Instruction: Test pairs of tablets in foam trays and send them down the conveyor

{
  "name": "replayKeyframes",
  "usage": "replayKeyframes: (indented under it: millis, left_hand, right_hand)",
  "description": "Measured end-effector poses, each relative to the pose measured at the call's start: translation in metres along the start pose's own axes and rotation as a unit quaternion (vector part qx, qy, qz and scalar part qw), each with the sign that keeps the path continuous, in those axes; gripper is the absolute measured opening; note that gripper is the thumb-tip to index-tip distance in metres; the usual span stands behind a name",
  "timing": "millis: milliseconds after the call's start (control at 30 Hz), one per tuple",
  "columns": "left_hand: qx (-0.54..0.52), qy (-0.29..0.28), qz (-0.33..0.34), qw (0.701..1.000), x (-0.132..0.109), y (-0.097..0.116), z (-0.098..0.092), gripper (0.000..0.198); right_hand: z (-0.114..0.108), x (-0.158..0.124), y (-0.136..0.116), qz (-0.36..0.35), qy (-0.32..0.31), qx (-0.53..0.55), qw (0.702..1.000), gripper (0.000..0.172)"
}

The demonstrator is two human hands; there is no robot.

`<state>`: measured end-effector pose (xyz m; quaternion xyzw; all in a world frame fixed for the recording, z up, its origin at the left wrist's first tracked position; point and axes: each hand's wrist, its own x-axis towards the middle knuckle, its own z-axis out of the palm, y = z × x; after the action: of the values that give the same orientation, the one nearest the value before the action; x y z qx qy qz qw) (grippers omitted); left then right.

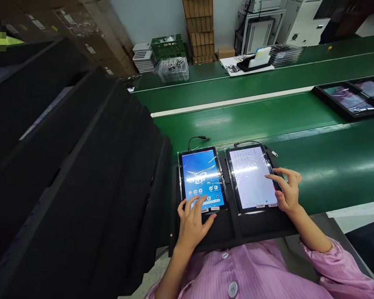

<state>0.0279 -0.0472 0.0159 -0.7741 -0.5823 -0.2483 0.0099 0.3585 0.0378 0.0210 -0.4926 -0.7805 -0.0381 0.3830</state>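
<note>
Two tablets lie side by side in a black foam tray (218,232), each under clear film. The left tablet (199,170) shows a blue home screen with app icons. My left hand (191,220) rests over its lower edge, fingers spread on or just above the glass. On the right tablet (250,178) is a mostly white screen. My right hand (288,189) hovers at its right edge, fingers apart, with the index finger extended over the screen. A short cable (196,138) sticks out from the top of the left tablet; another cable with a white end (274,153) runs from the right one.
Tall stacks of black foam trays (90,174) rise close on the left. Beyond the tablets runs a green conveyor belt (236,116), with another tray of tablets (348,99) at right. Farther back are a clear plastic box (173,69), a green crate (167,49) and cardboard boxes (201,31).
</note>
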Motion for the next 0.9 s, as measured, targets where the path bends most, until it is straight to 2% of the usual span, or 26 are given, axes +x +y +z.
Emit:
replayKeyframes:
  millis: [133,233,333,500,567,633,767,900]
  left_hand:
    - [-0.013,-0.019,0.019,1.0,0.0,0.003,0.0041,0.037]
    - [-0.007,-0.022,0.021,1.0,-0.0002,0.0027,0.005,0.04]
    - [0.006,-0.013,0.019,1.0,0.0013,0.0032,0.0051,0.05]
    - [0.027,0.06,-0.055,0.996,0.0017,-0.0018,0.0046,0.057]
    - [0.019,0.075,-0.089,0.993,-0.0002,-0.0047,0.0049,0.059]
    - [0.009,0.068,-0.108,0.992,-0.0028,-0.0058,0.0056,0.061]
    - [-0.003,0.059,-0.111,0.992,-0.0068,-0.0039,0.0054,0.058]
    - [-0.014,0.058,-0.091,0.994,-0.0067,-0.0019,0.001,0.047]
  right_hand:
    - [-0.0009,-0.0009,0.0033,-0.026,-0.018,0.019,0.999,0.064]
    - [0.0006,0.0009,0.003,0.005,-0.041,0.01,0.999,0.065]
    - [0.0018,0.0029,0.002,0.026,-0.032,0.013,0.999,0.066]
    - [-0.0005,0.0035,0.0021,0.032,0.02,0.01,0.999,0.062]
    - [-0.0009,0.0035,0.0027,0.04,0.02,0.011,0.999,0.061]
    - [0.0001,0.0035,0.0031,0.032,-0.007,0.034,0.999,0.06]
    - [0.0032,0.0031,0.0029,-0.026,-0.1,0.07,0.992,0.063]
    - [0.0028,0.0016,0.0032,-0.043,-0.123,0.062,0.99,0.064]
